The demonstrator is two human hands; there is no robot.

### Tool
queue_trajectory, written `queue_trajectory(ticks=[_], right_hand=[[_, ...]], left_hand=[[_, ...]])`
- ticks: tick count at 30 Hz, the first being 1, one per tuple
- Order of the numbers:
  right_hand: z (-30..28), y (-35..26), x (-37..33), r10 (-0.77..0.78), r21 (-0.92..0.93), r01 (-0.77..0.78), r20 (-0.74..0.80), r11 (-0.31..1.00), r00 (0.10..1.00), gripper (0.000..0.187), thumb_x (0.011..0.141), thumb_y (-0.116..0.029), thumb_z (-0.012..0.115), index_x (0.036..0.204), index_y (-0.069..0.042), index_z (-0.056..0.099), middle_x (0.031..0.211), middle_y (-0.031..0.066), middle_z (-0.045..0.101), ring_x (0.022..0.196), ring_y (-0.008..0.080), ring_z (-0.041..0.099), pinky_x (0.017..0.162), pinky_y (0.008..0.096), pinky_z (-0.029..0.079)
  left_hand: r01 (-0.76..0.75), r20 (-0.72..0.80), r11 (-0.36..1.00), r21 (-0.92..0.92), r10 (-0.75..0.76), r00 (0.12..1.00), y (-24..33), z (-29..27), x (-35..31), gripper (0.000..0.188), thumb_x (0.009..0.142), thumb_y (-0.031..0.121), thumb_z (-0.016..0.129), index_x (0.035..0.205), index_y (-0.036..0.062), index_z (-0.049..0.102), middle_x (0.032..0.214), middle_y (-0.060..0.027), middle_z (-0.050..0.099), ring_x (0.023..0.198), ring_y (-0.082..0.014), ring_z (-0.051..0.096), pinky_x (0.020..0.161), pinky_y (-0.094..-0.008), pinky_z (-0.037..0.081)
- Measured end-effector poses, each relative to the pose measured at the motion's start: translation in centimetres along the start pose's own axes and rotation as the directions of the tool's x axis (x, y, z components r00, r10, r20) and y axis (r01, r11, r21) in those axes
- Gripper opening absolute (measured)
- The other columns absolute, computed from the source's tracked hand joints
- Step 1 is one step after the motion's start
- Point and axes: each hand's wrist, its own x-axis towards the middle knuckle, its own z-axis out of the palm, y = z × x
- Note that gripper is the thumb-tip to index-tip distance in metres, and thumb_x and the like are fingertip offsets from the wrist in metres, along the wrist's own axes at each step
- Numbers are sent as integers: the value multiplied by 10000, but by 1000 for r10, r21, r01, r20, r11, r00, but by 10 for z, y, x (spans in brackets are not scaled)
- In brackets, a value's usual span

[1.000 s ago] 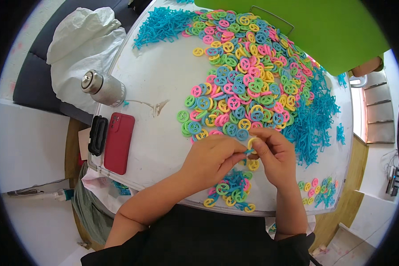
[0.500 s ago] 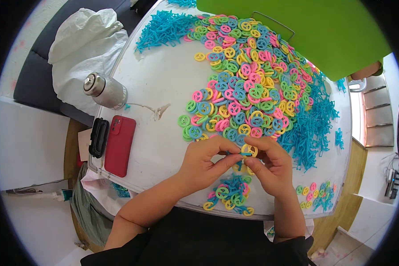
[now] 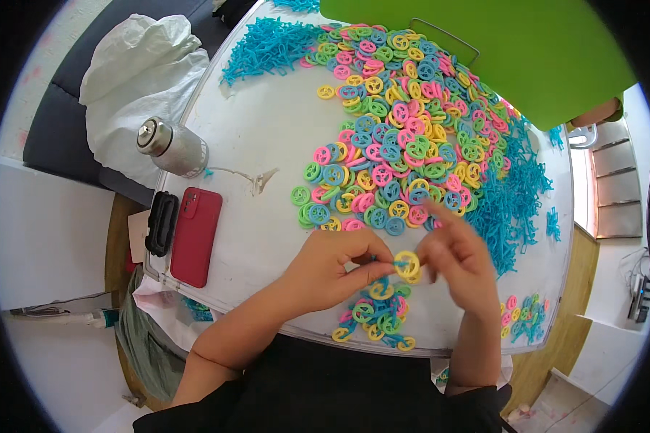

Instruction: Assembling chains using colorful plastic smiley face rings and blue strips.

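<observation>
My left hand (image 3: 337, 265) pinches a small blue plastic link between thumb and forefinger. A yellow spoked wheel (image 3: 407, 267) hangs on that link, just beyond the fingertips. My right hand (image 3: 461, 260) is apart from it on the right, slightly blurred, forefinger stretched toward the pile and the other fingers loosely bent. Nothing shows in it. Beneath my left hand, a small heap of joined wheels and blue links (image 3: 374, 312) lies by the table's near edge. In front spreads a large pile of pink, yellow, green and blue wheels (image 3: 404, 137).
Blue links are heaped at right (image 3: 509, 198) and far left (image 3: 267, 49). A smaller cluster of wheels and links (image 3: 523, 317) sits at near right. On the left are a red phone (image 3: 196, 238), a black case (image 3: 162, 224) and a steel flask (image 3: 173, 148). A green panel (image 3: 498, 50) borders the far side.
My right hand has let go of the yellow wheel and moved right, its forefinger reaching forward. The wheel now hangs from the link in my left hand, which has hardly moved.
</observation>
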Motion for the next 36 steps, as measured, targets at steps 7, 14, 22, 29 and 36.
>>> queue_trajectory(ticks=[7,14,22,29,36], right_hand=[[-39,-7,-2,-196,-423,46,-320,905,927,366,936,-11,605,1302,-18,599,810,-10,546,654,53,471,571,205,382],[-28,-15,-11,-179,-654,19,-178,756,968,310,855,24,686,1159,-36,688,773,16,573,637,70,489,563,225,400],[-24,-5,-7,-180,-791,68,-54,608,982,333,806,-27,743,1132,-46,681,796,72,614,633,169,557,568,290,450],[-10,10,-6,-152,-925,23,-37,378,988,366,748,-85,765,1100,-59,667,886,107,659,766,312,646,670,409,507],[-7,13,-5,-91,-954,5,-23,301,996,317,755,-87,747,1059,-80,656,954,102,656,858,323,657,697,439,518]], left_hand=[[-318,352,854,411,173,920,-13,-6,2,118,777,104,782,873,104,715,809,-62,658,807,-269,620,739,-389,503],[-197,-5,860,471,226,974,-9,-15,8,124,776,73,764,887,96,714,923,-67,672,880,-275,621,807,-374,486],[99,-291,484,870,340,894,-7,-4,15,333,751,54,713,1076,125,727,1205,-131,571,1141,-342,506,940,-458,405],[80,-262,453,888,356,897,-24,-5,18,315,765,72,715,1074,131,732,1230,-121,565,1165,-334,495,971,-457,387],[118,-315,493,862,339,887,-28,-3,20,296,718,66,769,1005,125,727,1192,-95,579,1150,-320,508,972,-451,387]])
